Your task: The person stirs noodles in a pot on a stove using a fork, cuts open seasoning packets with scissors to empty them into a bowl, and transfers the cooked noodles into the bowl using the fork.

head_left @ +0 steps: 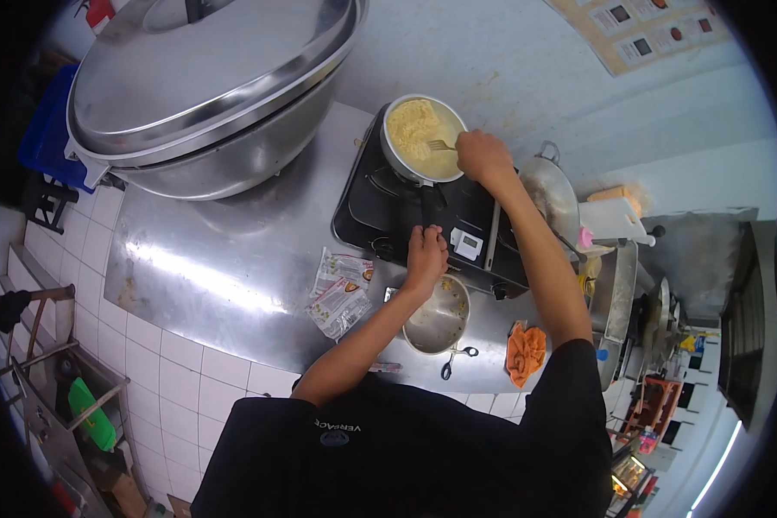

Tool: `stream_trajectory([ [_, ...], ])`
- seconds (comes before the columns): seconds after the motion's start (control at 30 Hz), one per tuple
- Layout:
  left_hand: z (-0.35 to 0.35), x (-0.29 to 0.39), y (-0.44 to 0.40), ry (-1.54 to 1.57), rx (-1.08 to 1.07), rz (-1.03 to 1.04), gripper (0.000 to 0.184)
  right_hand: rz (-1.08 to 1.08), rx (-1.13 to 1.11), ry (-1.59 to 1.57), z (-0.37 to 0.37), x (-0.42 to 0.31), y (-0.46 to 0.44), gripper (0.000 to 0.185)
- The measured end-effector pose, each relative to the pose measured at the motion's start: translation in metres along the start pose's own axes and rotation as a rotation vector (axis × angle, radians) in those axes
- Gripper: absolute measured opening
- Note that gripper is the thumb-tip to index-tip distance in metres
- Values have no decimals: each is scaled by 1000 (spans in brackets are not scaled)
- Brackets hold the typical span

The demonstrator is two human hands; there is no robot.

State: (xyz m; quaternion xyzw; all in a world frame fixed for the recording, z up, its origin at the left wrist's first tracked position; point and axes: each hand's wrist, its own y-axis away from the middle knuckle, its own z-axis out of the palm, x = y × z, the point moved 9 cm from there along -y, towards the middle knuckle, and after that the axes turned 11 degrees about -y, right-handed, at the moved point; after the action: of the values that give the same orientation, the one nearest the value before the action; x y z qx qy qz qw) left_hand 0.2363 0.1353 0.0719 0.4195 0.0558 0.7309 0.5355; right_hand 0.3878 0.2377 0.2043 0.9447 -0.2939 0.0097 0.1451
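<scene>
A saucepan [392, 164] with pale yellow noodles [413, 123] in cloudy liquid sits on the black gas stove [380, 207]. My left hand [426, 259] is closed around the pan's black handle [428, 207]. Over the pan's right rim, my right hand [485, 160] grips a fork [441, 145], its tines among the noodles. A small white digital timer [466, 243] lies on the stove, right of my left hand. Below that hand stands a metal bowl [440, 324] with bits of food inside. Torn noodle packets [340, 302] lie to its left.
A huge lidded metal pot [224, 164] fills the counter's back left. A wok [551, 194] stands right of the saucepan. Scissors [450, 364] and an orange cloth [525, 354] lie near the front edge of the steel counter [207, 276].
</scene>
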Motion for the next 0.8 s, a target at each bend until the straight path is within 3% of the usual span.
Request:
stream_trajectory([
  [0.2, 2, -3, -1, -3, -24, 26, 13, 52, -98, -55, 21, 14, -44, 26],
  [0.27, -1, -3, -1, -11, -12, 29, 13, -32, -333, 50, 31, 6, -49, 28],
  [0.4, -5, -1, -3, 10, -16, 31, 13, -41, -313, 55, 0, -7, -28, 25],
  [0.47, -3, -4, 0, 21, -35, 32, 13, 3, -4, -61, -20, -13, -12, 23],
  [0.57, -3, 0, -1, 12, -8, 32, 13, -133, 57, 80, 13, -45, 3, 23],
  [0.63, -3, -3, -2, 19, -24, 28, 13, -151, 69, 78, 22, -30, -12, 22],
  [0.7, -2, -5, 3, 14, -24, 34, 14, -160, -202, 3, 52, 6, -51, 21],
  [0.77, 0, 3, 0, 9, -26, 65, 14, -211, -429, 72, 12, -14, -19, 21],
  [0.8, -2, 1, -1, 9, -16, 45, 14, -78, -397, -109, 3, 1, -24, 19],
])
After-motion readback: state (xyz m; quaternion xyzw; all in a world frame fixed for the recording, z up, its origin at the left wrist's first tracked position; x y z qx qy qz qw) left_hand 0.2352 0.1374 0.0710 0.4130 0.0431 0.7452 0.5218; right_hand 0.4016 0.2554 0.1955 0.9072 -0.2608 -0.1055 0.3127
